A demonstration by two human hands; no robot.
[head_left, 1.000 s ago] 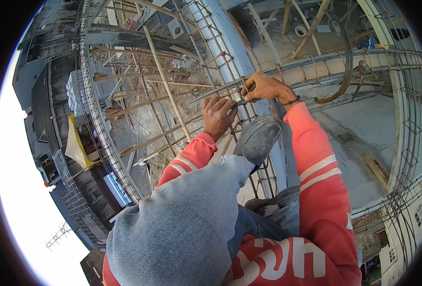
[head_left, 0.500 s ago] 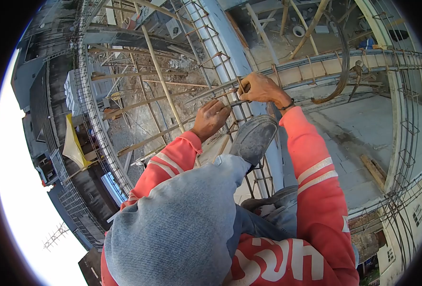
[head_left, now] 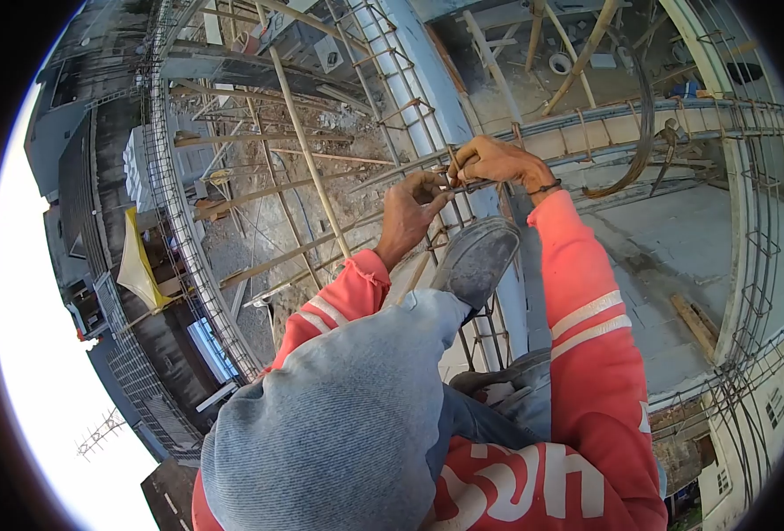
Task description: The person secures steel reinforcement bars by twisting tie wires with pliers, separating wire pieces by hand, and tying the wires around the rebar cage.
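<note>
My left hand (head_left: pixel 409 215) is closed in a pinch at the crossing of the steel bars, its fingertips close to those of the other hand. Bent over the same crossing, my right hand (head_left: pixel 503 165) is also closed, with thumb and fingers pressed together. Whatever is pinched between them is too small to make out. Horizontal rebar (head_left: pixel 396 178) passes under both hands and meets the upright-looking rebar cage (head_left: pixel 403 62) with its stirrups. My shoe (head_left: pixel 479 257) rests on the cage just below the hands.
A bundle of thin wire (head_left: pixel 645 133) hangs over the beam rebar on the right, beside a hammer (head_left: pixel 668 146). Wooden poles (head_left: pixel 296 133) cross the rubble ground far below on the left. A concrete slab (head_left: pixel 675 230) lies lower right.
My left hand has moved up and right to meet the right hand, its fingers now pinching at the bar crossing. The right hand stays at the crossing, turned slightly.
</note>
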